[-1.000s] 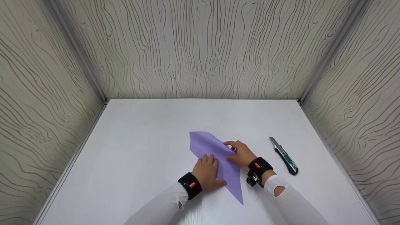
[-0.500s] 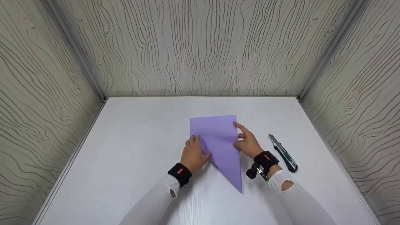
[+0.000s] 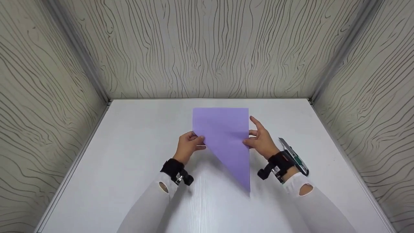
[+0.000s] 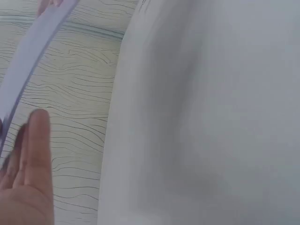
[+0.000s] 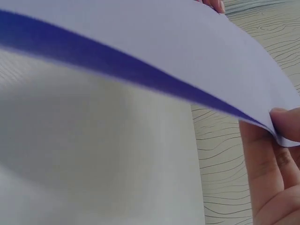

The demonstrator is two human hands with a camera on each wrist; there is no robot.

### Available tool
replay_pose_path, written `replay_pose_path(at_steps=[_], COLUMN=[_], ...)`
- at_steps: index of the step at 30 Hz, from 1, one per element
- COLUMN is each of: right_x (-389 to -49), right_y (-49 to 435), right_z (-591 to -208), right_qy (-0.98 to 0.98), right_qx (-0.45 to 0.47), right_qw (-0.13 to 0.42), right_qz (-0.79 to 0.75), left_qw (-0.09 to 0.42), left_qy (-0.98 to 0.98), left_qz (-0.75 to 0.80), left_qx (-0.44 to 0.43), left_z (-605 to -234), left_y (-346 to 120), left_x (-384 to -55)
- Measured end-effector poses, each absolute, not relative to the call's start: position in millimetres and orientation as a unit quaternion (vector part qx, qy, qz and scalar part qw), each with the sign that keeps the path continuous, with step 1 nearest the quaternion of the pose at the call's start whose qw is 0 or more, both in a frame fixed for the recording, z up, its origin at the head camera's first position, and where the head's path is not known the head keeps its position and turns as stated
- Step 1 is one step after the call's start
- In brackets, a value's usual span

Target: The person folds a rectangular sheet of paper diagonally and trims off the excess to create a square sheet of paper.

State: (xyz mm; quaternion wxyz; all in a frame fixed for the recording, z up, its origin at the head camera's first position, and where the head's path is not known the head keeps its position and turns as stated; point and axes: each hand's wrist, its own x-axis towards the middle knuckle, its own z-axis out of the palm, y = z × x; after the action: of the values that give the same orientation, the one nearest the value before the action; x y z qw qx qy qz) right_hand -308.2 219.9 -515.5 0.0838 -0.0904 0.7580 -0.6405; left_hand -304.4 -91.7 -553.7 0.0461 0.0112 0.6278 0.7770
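Note:
A folded sheet of purple paper (image 3: 223, 136) is held up between both hands, its top edge straight and its lower end tapering to a point at the right. My left hand (image 3: 188, 145) pinches its left edge, thumb in front and the other fingers behind. At the right edge my right hand (image 3: 262, 139) pinches the paper (image 5: 187, 51) between thumb and fingers, with the index finger stretched up beside it. In the right wrist view a gap shows between the two paper layers. The left wrist view catches the paper (image 4: 23, 61) nearly edge-on, beside the left hand (image 4: 29, 173).
A utility knife (image 3: 299, 161) with a green and black handle lies on the white table (image 3: 136, 136), partly behind the right wristband. Wood-patterned panels (image 3: 207, 48) stand at the back and both sides. Small cameras hang from both wristbands.
The paper has gone from bent under both hands to flat-faced and raised off the table, shifting away from me. My left hand went from pressing on it to pinching its left edge.

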Motion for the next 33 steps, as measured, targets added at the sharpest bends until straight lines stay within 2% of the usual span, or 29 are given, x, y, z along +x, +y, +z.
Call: replay_pose_path(at_steps=[23, 33], right_x=[-302.9, -299.8], right_y=[237.3, 241.9], right_z=[-512.5, -511.0], right_qy=[0.746, 0.746], right_qx=[-0.121, -0.149], right_qw=[0.101, 0.143], right_qz=[-0.647, -0.633], left_qw=[0.114, 0.12], left_qy=[0.603, 0.601], left_qz=[0.785, 0.781], left_qx=[0.079, 0.121], left_z=[-546.5, -548.3], left_y=[-107.7, -104.2], left_x=[-301.1, -300.1])
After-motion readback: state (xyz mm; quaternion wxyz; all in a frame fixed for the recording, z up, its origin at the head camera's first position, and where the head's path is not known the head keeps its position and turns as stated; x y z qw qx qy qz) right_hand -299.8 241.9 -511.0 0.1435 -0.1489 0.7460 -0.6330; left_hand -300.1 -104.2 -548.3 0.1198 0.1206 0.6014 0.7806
